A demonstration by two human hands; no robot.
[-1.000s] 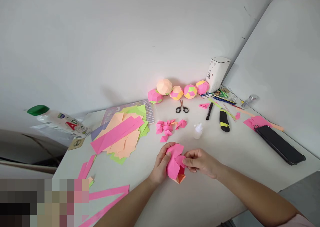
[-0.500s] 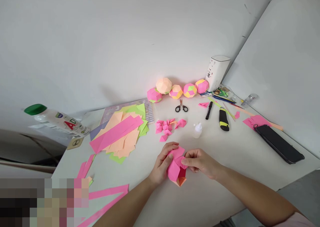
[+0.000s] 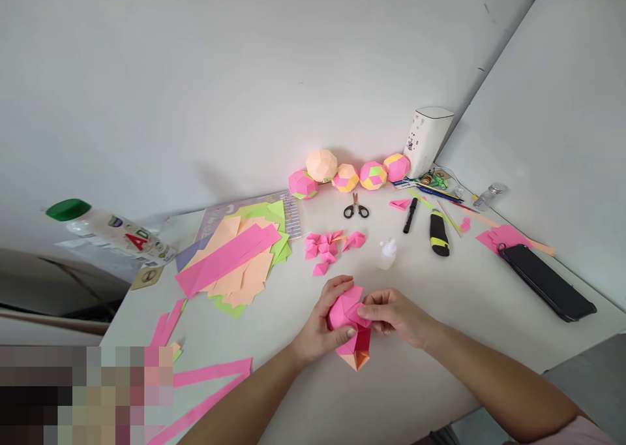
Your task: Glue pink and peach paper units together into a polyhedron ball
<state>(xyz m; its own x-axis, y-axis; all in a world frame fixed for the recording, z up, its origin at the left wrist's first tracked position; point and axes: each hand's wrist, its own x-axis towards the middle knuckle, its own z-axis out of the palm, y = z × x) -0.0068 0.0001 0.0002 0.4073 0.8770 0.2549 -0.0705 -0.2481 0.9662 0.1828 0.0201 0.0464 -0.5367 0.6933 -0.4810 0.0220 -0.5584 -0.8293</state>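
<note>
Near the table's front middle, a partly built pink folded-paper ball is between my hands, with an orange piece and an open hollow on its lower side. My left hand wraps round its left side, thumb across the front and fingers over the back. My right hand pinches a pink flap at its right edge between thumb and forefinger. Beyond the hands lie several small folded pink paper pieces. A small white-capped glue bottle stands a little to their right.
Finished paper balls line the wall beside a white container. Scissors, a black pen, a utility knife and a phone lie around. Stacked paper strips and a white bottle are at left.
My left thumb has moved down and right across the front of the paper ball. The ball has turned slightly, showing more of its hollow. My right hand keeps its pinch.
</note>
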